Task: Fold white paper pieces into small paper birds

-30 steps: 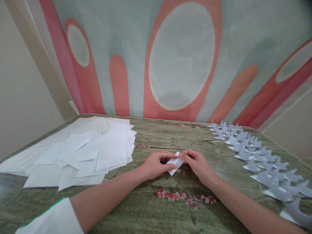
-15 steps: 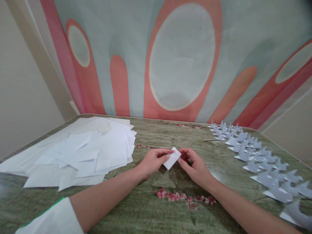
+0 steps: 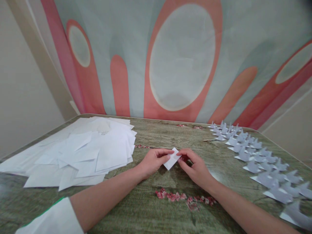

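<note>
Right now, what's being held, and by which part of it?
A small folded white paper: left hand pinches its upper-left edge, right hand its right corner, as seen in the picture.

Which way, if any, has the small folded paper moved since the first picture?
Yes: judged against the pink blossom print on the table, the small folded paper has shifted slightly left and a little farther away.

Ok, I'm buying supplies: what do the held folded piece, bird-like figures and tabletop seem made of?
Folded piece: matte white paper, by its crisp, flat edges.
Bird-like figures: likely matte paper too, with thin, pointed folds.
Tabletop: wood-grained, faintly glossy; blossoms hint at printing.
</note>
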### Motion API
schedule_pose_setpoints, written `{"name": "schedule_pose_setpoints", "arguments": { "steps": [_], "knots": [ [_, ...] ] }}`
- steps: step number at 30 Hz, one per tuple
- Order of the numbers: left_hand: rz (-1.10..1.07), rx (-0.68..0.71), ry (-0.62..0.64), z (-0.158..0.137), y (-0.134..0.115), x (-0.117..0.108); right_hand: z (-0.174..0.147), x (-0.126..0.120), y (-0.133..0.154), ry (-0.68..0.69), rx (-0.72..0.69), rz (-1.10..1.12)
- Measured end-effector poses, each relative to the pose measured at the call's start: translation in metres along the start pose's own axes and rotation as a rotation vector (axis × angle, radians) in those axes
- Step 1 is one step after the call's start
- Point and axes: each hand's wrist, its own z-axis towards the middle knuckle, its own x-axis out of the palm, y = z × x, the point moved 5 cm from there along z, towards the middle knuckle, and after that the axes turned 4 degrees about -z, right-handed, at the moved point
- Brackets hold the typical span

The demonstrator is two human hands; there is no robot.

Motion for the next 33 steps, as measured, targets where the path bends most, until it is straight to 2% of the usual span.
{"name": "schedule_pose_setpoints", "arguments": {
  "steps": [8, 16, 24, 33],
  "knots": [
    [-0.077, 0.003, 0.060, 0.000, 0.000, 0.004, -0.001, -0.001, -0.002, -0.007, 0.042, 0.037],
    [-0.188, -0.017, 0.029, -0.003, -0.008, 0.005, 0.002, -0.002, -0.008, -0.052, 0.098, 0.115],
    [-0.155, -0.011, -0.038, -0.002, -0.006, 0.000, 0.001, -0.004, -0.009, -0.086, 0.082, 0.120],
    [-0.054, 0.034, -0.046, -0.001, -0.007, 0.000, 0.002, -0.002, -0.009, -0.073, 0.091, 0.113]
  ]
}}
